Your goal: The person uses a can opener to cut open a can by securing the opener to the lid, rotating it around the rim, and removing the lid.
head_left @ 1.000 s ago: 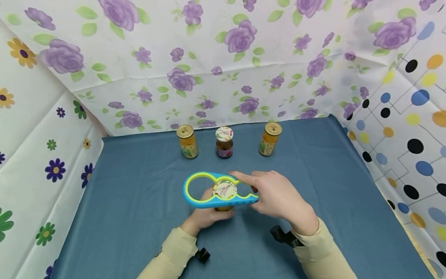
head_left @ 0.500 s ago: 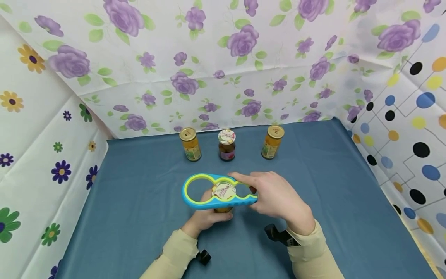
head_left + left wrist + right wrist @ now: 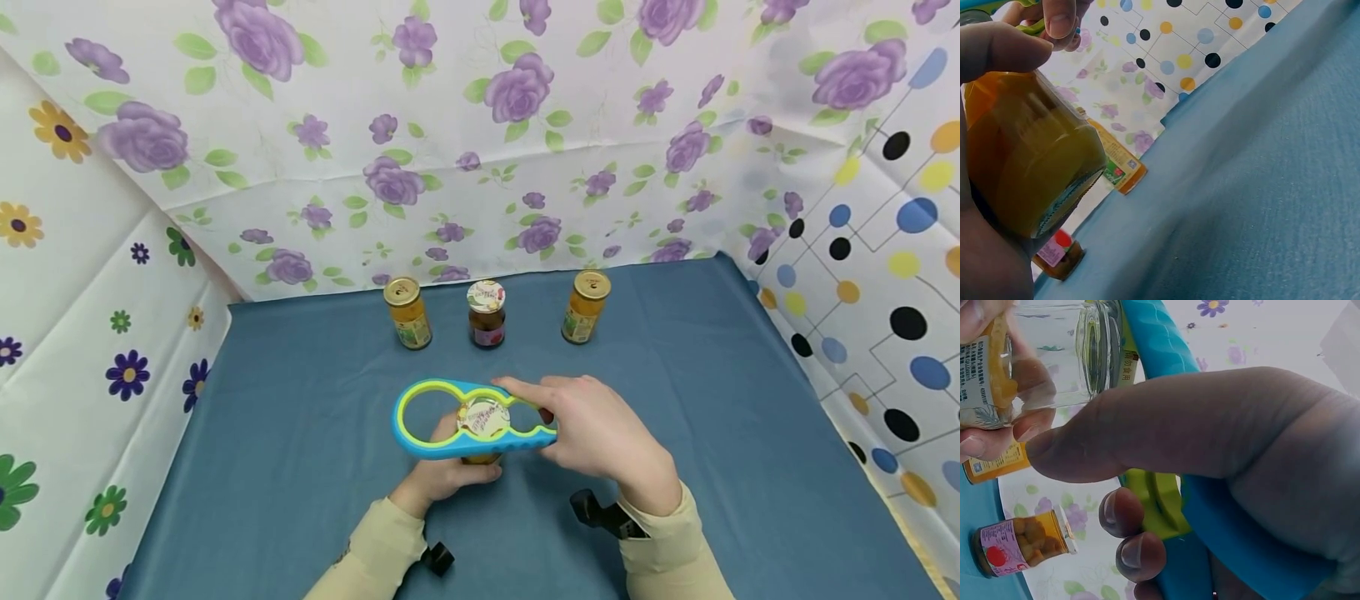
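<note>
My left hand (image 3: 442,483) grips a glass jar (image 3: 1029,144) of orange-yellow preserve around its body. The jar's base shows above the blue cloth in the left wrist view. A white patterned lid (image 3: 483,418) tops it. Around that lid sits a blue and lime-green jar opener (image 3: 472,447), in the middle one of its rounded openings. My right hand (image 3: 600,425) holds the opener by its right end, index finger stretched along the far edge. In the right wrist view, the right thumb (image 3: 1079,450) points toward the jar, and fingertips curl behind the opener's handle.
Three jars stand at the back of the blue cloth (image 3: 300,433): a gold-lidded orange jar (image 3: 408,315) left, a dark jar with a white patterned lid (image 3: 487,315) in the middle, another gold-lidded orange jar (image 3: 585,308) right. Patterned curtains border the cloth behind and on both sides.
The head view has shifted slightly. Both hands, with opener and jar, appear a little lower in it; their grips look the same.
</note>
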A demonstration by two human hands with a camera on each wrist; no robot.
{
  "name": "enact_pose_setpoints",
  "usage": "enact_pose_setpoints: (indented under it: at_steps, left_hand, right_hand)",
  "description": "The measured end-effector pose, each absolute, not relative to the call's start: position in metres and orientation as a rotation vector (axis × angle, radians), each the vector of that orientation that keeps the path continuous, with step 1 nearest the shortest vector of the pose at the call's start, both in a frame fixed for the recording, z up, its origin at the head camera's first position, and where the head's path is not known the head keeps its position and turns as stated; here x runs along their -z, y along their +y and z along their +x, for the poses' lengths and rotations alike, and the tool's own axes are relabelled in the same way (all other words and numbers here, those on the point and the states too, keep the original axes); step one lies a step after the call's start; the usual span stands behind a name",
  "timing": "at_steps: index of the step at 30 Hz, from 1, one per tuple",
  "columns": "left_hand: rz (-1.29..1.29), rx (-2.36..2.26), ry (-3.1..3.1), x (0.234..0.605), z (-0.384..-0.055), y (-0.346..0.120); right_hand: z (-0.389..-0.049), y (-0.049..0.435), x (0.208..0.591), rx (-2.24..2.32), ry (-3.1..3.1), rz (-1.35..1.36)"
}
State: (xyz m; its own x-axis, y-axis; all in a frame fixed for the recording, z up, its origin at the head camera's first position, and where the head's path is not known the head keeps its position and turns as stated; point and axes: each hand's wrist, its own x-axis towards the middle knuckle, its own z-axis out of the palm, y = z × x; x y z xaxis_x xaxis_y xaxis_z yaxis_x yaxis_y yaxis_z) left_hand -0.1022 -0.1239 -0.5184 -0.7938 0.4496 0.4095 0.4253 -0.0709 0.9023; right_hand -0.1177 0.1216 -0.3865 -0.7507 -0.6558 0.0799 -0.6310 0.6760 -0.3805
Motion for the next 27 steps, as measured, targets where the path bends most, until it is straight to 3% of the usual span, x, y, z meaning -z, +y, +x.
enact_pose_setpoints:
  at_steps: [27]
  left_hand:
    - [0.984,-2.006,2.093,0.514,-0.102,-0.121]
  right_hand:
    - [-0.119,0.133,0.381,0.626,2.789,-1.167]
